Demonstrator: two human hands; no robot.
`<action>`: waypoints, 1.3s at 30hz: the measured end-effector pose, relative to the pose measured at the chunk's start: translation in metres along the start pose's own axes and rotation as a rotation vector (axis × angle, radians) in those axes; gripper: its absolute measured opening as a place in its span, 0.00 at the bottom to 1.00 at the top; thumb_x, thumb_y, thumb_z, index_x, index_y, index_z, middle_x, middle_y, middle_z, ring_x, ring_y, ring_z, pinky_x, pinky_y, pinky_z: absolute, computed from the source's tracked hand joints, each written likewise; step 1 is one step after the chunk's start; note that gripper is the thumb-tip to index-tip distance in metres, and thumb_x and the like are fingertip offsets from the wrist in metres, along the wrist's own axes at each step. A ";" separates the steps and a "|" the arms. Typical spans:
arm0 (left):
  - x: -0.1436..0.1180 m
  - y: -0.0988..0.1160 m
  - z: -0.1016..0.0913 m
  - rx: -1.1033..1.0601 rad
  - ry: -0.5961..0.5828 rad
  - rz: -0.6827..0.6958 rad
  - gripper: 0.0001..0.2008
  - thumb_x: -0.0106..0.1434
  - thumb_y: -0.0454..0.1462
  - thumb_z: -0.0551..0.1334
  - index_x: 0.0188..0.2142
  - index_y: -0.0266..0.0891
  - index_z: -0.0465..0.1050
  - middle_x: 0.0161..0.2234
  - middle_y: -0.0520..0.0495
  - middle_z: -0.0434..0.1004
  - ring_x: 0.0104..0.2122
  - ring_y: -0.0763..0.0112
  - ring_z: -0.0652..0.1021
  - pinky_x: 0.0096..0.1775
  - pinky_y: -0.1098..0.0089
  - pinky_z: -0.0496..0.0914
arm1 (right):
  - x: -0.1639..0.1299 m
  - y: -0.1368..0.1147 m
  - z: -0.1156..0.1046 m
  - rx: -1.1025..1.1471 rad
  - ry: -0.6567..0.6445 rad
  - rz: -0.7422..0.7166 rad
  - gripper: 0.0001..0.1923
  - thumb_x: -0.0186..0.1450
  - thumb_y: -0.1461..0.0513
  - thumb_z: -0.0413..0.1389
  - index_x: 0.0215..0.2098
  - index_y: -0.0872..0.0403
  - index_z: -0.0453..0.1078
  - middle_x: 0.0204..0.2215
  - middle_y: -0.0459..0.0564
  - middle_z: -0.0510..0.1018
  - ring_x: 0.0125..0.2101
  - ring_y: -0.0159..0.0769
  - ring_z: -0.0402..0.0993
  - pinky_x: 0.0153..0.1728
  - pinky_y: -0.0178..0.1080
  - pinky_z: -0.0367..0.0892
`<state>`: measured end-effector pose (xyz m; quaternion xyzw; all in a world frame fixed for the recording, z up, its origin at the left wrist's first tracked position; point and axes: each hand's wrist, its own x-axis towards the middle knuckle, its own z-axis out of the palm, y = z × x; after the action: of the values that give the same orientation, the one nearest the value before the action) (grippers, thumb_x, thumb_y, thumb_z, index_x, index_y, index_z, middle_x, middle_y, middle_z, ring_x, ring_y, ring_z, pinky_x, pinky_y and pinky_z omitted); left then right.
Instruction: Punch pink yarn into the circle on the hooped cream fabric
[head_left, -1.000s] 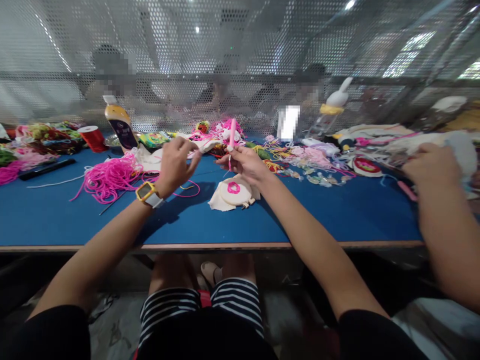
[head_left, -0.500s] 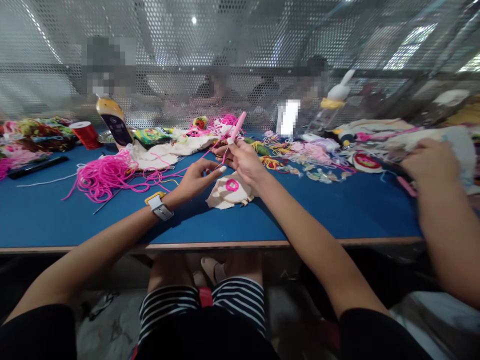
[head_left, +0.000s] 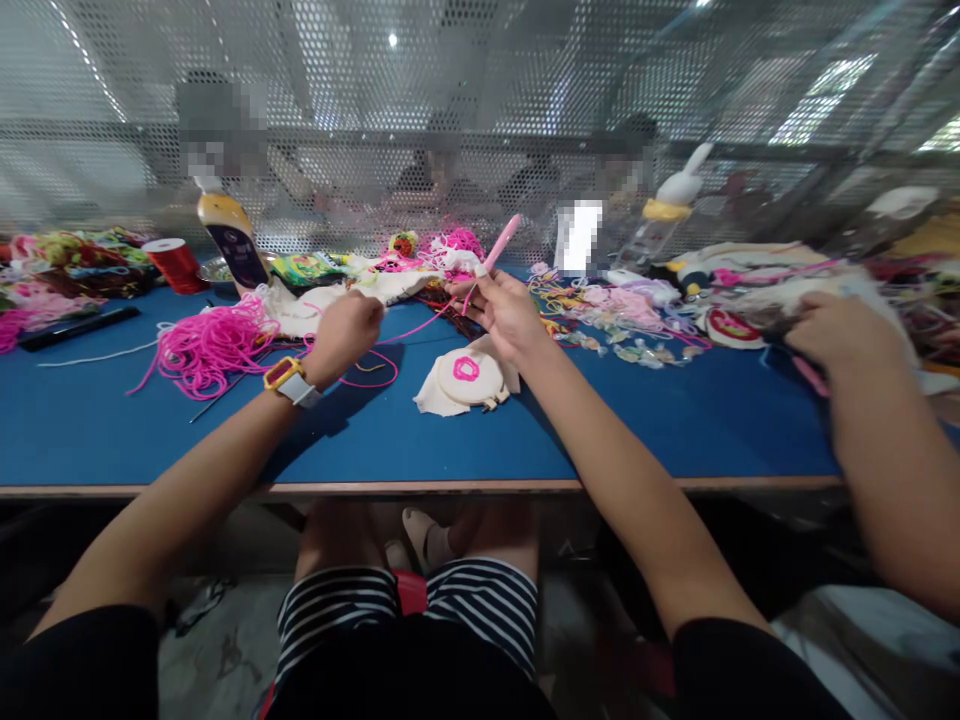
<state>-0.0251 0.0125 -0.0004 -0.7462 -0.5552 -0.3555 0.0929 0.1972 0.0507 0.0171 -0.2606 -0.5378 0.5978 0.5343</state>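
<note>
My right hand point(head_left: 508, 315) is closed around a pink punch needle point(head_left: 502, 242), which tilts up and to the right above the table. Pink yarn point(head_left: 420, 328) runs from near this hand leftward toward my left hand point(head_left: 349, 330). The left hand is curled into a fist with its back to me, so what its fingers hold is hidden. Between and below the hands lies an embroidery hoop point(head_left: 480, 378) with cream cloth and a small bright pink stitched ring point(head_left: 466, 369). A tangled heap of pink yarn point(head_left: 206, 345) sits left of my left hand.
Blue tabletop point(head_left: 360, 450) runs up to a perforated metal panel point(head_left: 337, 110). A red spool point(head_left: 175, 266), a yellow-and-dark bottle point(head_left: 234, 240) and a white-topped bottle point(head_left: 667, 215) stand at the back. Loose coloured threads point(head_left: 622, 303) lie right. A co-worker's hand point(head_left: 851, 330) works at far right.
My left hand has moved left and away from the right hand, its fingers now curled. My right hand has shifted slightly right with the punch needle. The hoop is now more fully visible.
</note>
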 end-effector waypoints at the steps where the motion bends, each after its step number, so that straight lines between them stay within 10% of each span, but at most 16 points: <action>1: 0.002 -0.007 -0.006 0.043 0.051 -0.024 0.11 0.57 0.32 0.59 0.40 0.33 0.75 0.36 0.35 0.73 0.40 0.51 0.73 0.42 0.53 0.65 | -0.001 0.000 0.001 0.000 -0.003 0.010 0.05 0.66 0.60 0.52 0.32 0.51 0.60 0.26 0.44 0.75 0.34 0.29 0.75 0.35 0.32 0.69; 5: 0.005 -0.013 -0.023 0.103 0.139 0.050 0.30 0.55 0.32 0.64 0.57 0.36 0.60 0.51 0.30 0.62 0.52 0.44 0.65 0.50 0.47 0.60 | -0.005 0.002 0.006 -0.011 -0.052 0.065 0.04 0.64 0.63 0.54 0.31 0.53 0.64 0.26 0.44 0.76 0.31 0.28 0.75 0.36 0.34 0.70; 13: -0.003 0.033 -0.010 -0.062 -0.016 0.473 0.26 0.58 0.38 0.65 0.55 0.44 0.62 0.44 0.42 0.66 0.42 0.64 0.72 0.44 0.63 0.71 | -0.014 0.009 0.012 -0.081 -0.221 0.209 0.07 0.58 0.60 0.60 0.28 0.55 0.69 0.25 0.46 0.77 0.29 0.30 0.74 0.36 0.37 0.72; 19: 0.005 0.023 -0.013 0.098 -0.058 0.544 0.33 0.59 0.35 0.64 0.61 0.43 0.53 0.56 0.34 0.57 0.49 0.55 0.69 0.46 0.58 0.69 | -0.014 0.003 0.010 -0.152 -0.513 0.361 0.08 0.55 0.61 0.62 0.25 0.57 0.71 0.23 0.49 0.77 0.26 0.31 0.74 0.32 0.35 0.72; 24: 0.016 0.016 -0.013 0.172 -0.152 0.701 0.17 0.64 0.34 0.57 0.53 0.47 0.64 0.51 0.41 0.69 0.46 0.58 0.71 0.45 0.58 0.67 | -0.015 -0.003 0.006 -0.200 -0.688 0.427 0.07 0.55 0.62 0.62 0.26 0.59 0.71 0.23 0.50 0.77 0.23 0.29 0.73 0.27 0.32 0.69; 35: 0.040 0.008 0.013 -0.068 -0.006 0.431 0.09 0.67 0.37 0.54 0.36 0.36 0.70 0.26 0.47 0.69 0.26 0.71 0.69 0.28 0.71 0.64 | 0.011 0.005 0.001 -0.120 -0.392 0.120 0.17 0.61 0.59 0.56 0.47 0.50 0.58 0.28 0.43 0.71 0.22 0.27 0.68 0.25 0.34 0.66; 39: 0.033 0.028 0.013 -0.154 -0.093 0.417 0.11 0.67 0.36 0.53 0.28 0.37 0.68 0.22 0.51 0.67 0.21 0.75 0.68 0.23 0.74 0.62 | 0.004 0.014 0.007 -0.151 -0.260 -0.046 0.14 0.59 0.54 0.58 0.40 0.49 0.61 0.23 0.41 0.64 0.19 0.27 0.60 0.19 0.33 0.59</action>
<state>0.0094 0.0343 0.0178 -0.8653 -0.3639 -0.3350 0.0816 0.1851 0.0539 0.0076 -0.2082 -0.6518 0.5719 0.4526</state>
